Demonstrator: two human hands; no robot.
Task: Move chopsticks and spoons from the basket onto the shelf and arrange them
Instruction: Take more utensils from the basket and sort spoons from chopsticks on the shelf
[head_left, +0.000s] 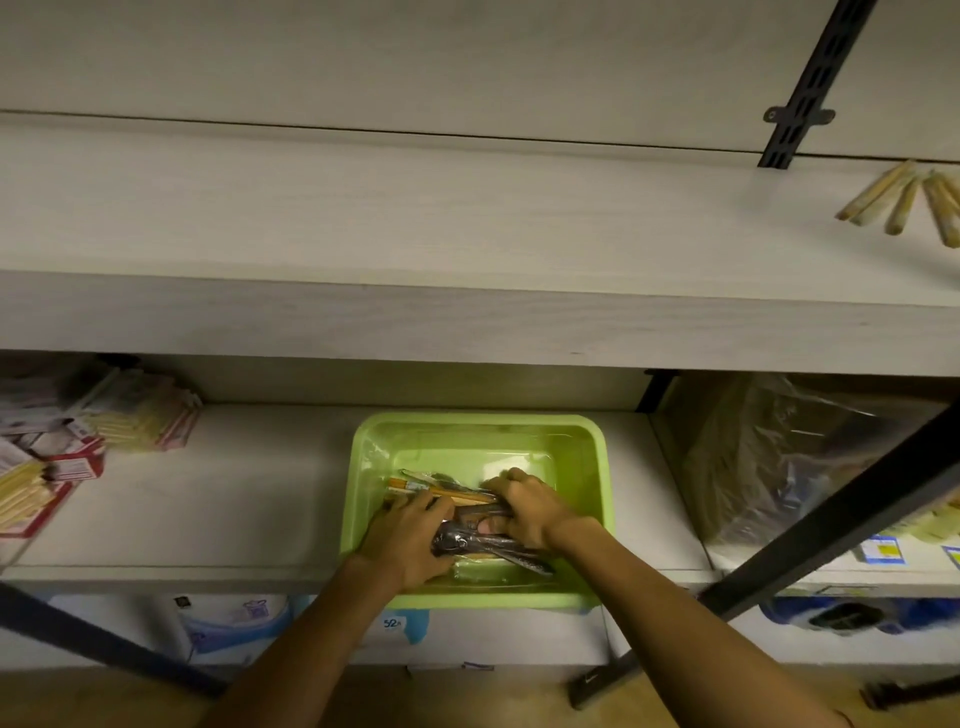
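Note:
A light green plastic basket (587, 441) stands on the lower shelf. Inside lie wrapped chopsticks (415, 486) and dark spoons in clear wrap (493, 548). Both hands are down in the basket. My left hand (402, 540) lies over the left end of the bundle, its fingers curled round the packets. My right hand (524, 506) grips the bundle from the right, its thumb underneath. The pale wooden upper shelf (363, 218) runs across the view above, with a few wrapped chopstick packets (904, 202) lying fanned out at its far right.
Red and white boxes of chopstick packs (78, 457) are piled at the left of the lower shelf. A clear plastic bag (779, 457) sits at the right. Black metal braces (831, 530) cross diagonally in front. Boxes stand under the lower shelf.

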